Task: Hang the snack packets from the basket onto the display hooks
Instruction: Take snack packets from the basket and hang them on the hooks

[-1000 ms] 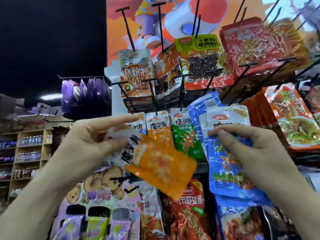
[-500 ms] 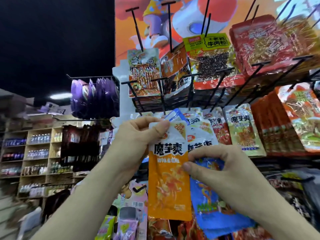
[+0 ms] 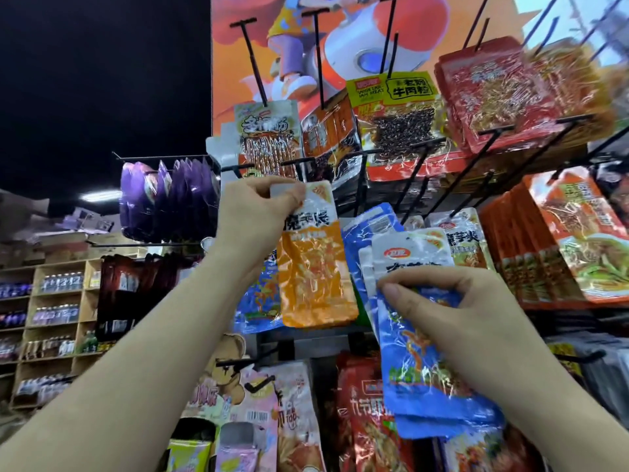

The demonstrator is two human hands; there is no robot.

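- Your left hand (image 3: 252, 212) pinches the white top edge of the orange packet (image 3: 313, 277) between thumb and curled fingers. The packet hangs upright below that grip, close in front of the rack.
- Just above the orange packet's top edge, 1 black hook (image 3: 296, 162) juts toward you with a crossbar tip. I cannot tell whether the packet's hole is on it.
- Right of the orange packet and lower, your right hand (image 3: 452, 308) grips a fanned stack of at least 2 blue packets (image 3: 425, 369), with thumb and curled fingers closed over their upper part.
- Behind the orange packet, more packets hang on the rack: a blue one (image 3: 258, 298) at its lower left and a white-and-green one (image 3: 459, 240) further right.
- Above the orange packet, long black hooks carry a striped packet (image 3: 269, 137), a yellow-labelled packet (image 3: 398, 114) and red packets (image 3: 493, 93), all in front of a cartoon poster (image 3: 340, 46).
- Left of the orange packet, purple packets (image 3: 170, 199) hang in a row on a side rail, with dark red packets (image 3: 129, 291) beneath them.
- Far left of the orange packet and lower, wooden shelves (image 3: 34, 335) hold rows of bottles. The ceiling above them is dark, with 1 strip light (image 3: 98, 195).
- Below the orange packet, pink bear packets (image 3: 231, 376) and red packets hang on lower hooks.
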